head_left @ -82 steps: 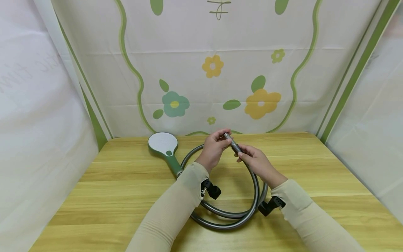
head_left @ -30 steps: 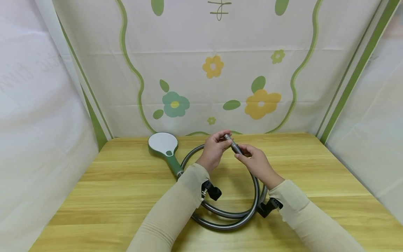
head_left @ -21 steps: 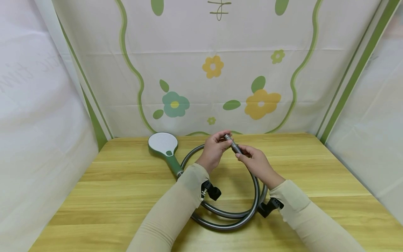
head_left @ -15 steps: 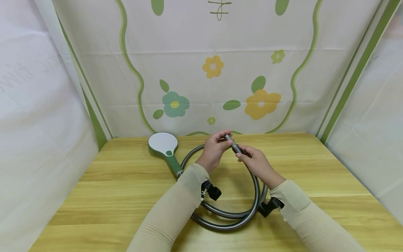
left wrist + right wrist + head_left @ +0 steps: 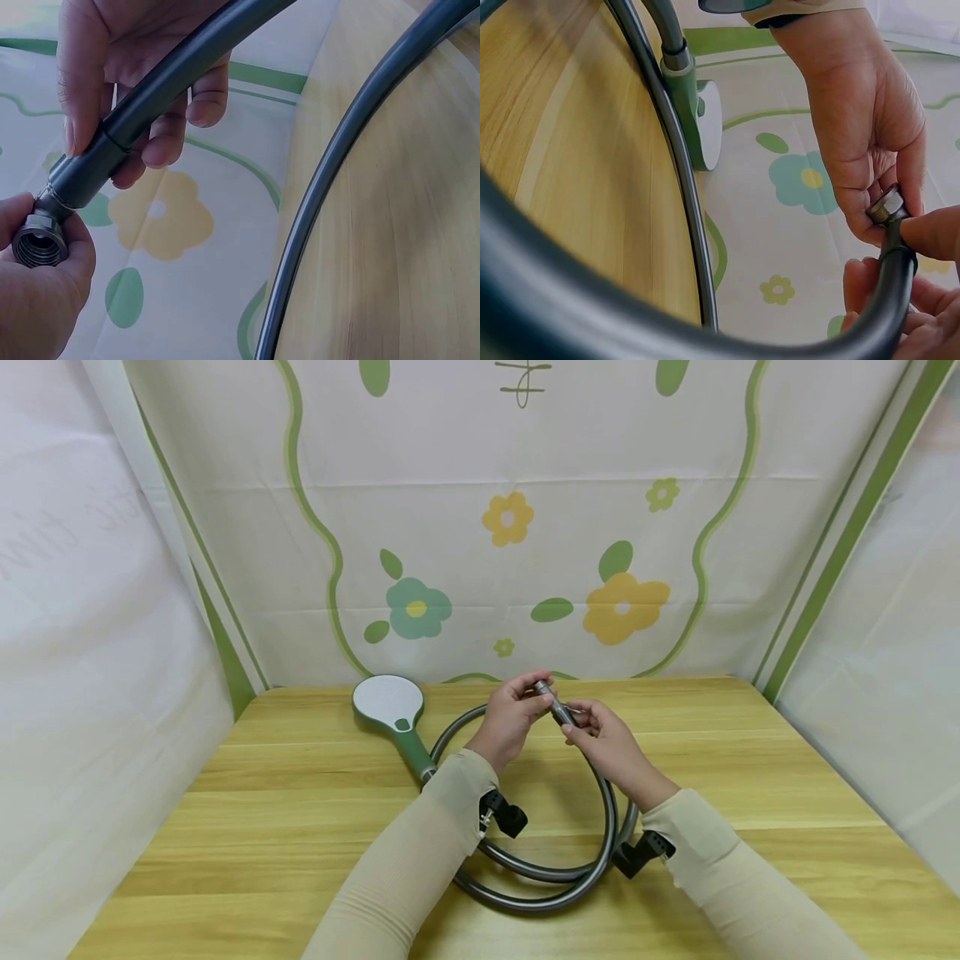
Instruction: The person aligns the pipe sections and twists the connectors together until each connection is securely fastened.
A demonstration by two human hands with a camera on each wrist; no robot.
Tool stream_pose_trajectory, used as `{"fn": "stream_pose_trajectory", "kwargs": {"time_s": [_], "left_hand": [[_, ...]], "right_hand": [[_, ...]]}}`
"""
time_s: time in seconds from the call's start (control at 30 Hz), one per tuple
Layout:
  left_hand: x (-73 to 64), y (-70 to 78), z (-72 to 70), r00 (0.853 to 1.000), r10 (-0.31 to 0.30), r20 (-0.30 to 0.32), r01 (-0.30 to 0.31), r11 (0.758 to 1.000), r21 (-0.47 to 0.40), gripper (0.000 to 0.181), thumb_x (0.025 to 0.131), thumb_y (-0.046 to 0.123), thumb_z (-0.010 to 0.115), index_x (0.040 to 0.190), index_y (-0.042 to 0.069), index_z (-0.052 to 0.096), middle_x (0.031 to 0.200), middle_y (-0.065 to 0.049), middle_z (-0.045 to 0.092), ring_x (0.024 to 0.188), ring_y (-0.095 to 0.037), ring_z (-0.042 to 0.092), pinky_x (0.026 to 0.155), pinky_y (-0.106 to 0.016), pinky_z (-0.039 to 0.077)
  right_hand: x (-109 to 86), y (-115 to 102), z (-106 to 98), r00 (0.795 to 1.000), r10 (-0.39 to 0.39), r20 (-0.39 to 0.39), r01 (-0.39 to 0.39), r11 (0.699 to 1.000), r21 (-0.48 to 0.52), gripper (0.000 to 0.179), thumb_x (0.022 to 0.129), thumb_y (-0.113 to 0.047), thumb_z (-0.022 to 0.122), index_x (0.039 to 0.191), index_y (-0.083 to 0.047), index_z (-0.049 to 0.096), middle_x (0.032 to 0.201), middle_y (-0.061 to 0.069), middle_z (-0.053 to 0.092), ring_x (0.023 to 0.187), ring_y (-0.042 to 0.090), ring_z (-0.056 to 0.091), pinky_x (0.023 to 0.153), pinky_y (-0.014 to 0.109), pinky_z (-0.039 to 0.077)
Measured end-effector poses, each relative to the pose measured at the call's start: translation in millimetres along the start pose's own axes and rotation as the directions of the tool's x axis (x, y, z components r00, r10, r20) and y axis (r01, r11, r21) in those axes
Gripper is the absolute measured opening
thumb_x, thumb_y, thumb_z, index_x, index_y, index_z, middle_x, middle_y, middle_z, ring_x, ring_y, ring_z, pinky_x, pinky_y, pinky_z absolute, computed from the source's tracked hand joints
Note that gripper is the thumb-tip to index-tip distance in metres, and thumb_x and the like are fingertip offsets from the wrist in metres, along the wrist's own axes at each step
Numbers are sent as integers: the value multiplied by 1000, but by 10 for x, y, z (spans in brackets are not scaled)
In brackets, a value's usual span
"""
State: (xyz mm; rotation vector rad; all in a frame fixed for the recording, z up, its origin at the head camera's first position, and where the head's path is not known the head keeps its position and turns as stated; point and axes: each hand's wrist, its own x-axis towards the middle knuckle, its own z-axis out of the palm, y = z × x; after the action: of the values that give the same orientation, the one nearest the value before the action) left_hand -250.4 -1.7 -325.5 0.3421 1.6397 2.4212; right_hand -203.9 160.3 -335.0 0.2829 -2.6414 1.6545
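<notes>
A dark grey shower hose [image 5: 611, 814] lies in loops on the wooden table, its free end raised in front of me. My left hand [image 5: 507, 718] pinches the metal hex nut [image 5: 41, 241] at that end between thumb and fingers; the threaded opening of the nut shows in the left wrist view. Just behind it, my right hand [image 5: 611, 747] holds the hose's dark sleeve [image 5: 94, 169], thumb on one side and fingertips on the other. The green shower head [image 5: 408, 747] with its white face rests at the left, joined to the hose's other end.
The wooden table [image 5: 285, 827] runs back to a white cloth wall [image 5: 450, 543] printed with flowers. Similar cloth walls stand at left and right. Black camera mounts [image 5: 506, 814] sit on both wrists, close above the hose loops.
My right hand has shifted slightly along the sleeve, and its fingers have just spread and lifted a little, thumb still on it. My left hand and the shower head stay nearly in place.
</notes>
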Motion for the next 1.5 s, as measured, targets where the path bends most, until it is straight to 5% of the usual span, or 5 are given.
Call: {"fn": "stream_pose_trajectory", "kwargs": {"time_s": [0.37,1.5], "left_hand": [[-5,-4,13,1000,4,-8,-4,1000,-7,38,94,-8,55,132,-4,54,130,-20,50,120,-31,53,101,-36,46],[1,-11,0,1000,-3,4,3,1000,-9,39,94,-8,54,133,-3,54,128,-17,52,121,-30,53,101,-35,46]], "right_hand": [[-5,-11,7,998,-35,-44,33,998,-49,44,91,-13,67,129,1,52,115,18,61,97,28,57,75,34,48],[-13,-29,-5,998,-31,-62,24,993,-112,38,93,-13,65,128,-1,58,106,15,64,92,26,59,66,32,48]]}}
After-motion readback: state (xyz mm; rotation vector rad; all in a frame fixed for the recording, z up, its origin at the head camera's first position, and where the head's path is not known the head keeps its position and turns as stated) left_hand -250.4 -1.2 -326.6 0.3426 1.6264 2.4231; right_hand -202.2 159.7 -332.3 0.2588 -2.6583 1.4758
